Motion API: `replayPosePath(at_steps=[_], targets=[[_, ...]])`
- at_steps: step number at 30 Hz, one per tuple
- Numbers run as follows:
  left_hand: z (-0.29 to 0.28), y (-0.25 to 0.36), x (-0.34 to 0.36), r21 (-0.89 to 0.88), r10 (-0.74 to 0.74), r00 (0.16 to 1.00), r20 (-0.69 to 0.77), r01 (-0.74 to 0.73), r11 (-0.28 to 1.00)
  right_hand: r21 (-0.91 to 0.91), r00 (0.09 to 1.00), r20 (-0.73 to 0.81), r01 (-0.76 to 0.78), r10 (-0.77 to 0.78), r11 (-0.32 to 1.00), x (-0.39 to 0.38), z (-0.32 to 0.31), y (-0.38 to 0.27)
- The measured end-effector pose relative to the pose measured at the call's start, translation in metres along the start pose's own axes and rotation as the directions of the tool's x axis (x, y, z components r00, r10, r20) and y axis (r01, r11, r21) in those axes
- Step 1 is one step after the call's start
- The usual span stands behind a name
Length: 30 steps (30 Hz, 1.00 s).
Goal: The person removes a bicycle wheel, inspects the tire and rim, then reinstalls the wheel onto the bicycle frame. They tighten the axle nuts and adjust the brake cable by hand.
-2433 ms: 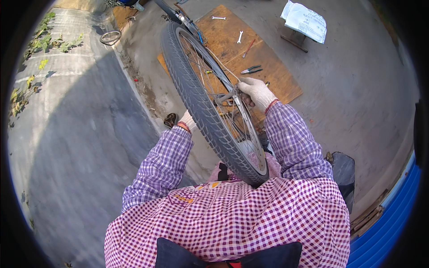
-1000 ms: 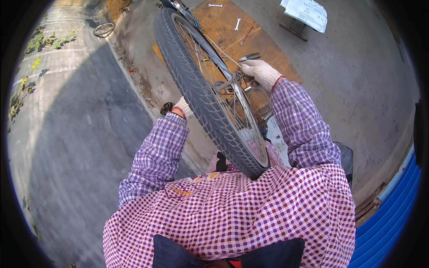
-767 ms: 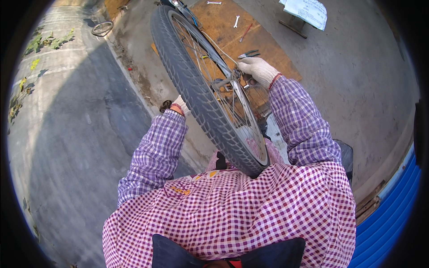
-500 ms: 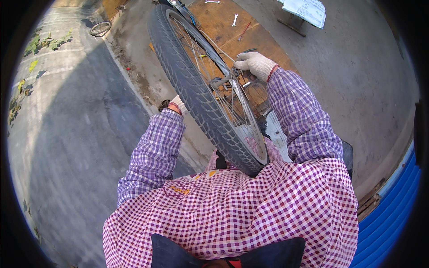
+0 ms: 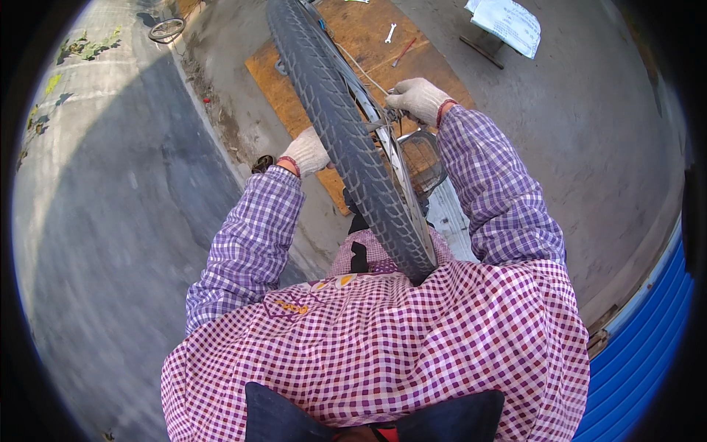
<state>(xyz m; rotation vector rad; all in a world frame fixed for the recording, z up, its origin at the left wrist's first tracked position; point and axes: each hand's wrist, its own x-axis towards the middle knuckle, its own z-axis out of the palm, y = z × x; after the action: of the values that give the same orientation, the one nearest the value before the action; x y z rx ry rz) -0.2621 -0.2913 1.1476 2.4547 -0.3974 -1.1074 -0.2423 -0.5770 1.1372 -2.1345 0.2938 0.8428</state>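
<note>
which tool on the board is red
The thin one lying slanted near the board's far end; the small wrench just left of it is pale metal.

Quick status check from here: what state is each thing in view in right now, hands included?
Bicycle wheel: held upright on edge against the person's chest, tyre on the rim.
Left hand: gloved, pressed on the left side of the tyre.
Right hand: gloved, closed at the hub area; what it grips is hidden.
Wooden board: flat on the concrete.
Wrench: lying loose on the board.
Paper sheet: lying on a low stand.
</note>
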Motion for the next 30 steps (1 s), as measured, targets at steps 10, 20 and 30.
replayPosePath(at_steps=[10, 20, 30], targets=[[0.033, -0.022, 0.018, -0.623, -0.068, 0.969, -0.239, -0.099, 0.776, 0.113, 0.874, -0.486, 0.05, 0.011, 0.992, -0.014, 0.033, 0.006], [0.032, 0.013, 0.002, -0.777, -0.319, 0.921, -0.225, 0.029, 0.629, 0.097, 0.836, -0.53, 0.223, -0.139, 0.97, -0.037, 0.044, 0.003], [0.055, 0.021, 0.028, -0.749, -0.322, 0.91, -0.262, 0.018, 0.662, 0.0, 0.817, -0.542, 0.234, -0.197, 0.972, -0.018, 0.049, 0.032]])
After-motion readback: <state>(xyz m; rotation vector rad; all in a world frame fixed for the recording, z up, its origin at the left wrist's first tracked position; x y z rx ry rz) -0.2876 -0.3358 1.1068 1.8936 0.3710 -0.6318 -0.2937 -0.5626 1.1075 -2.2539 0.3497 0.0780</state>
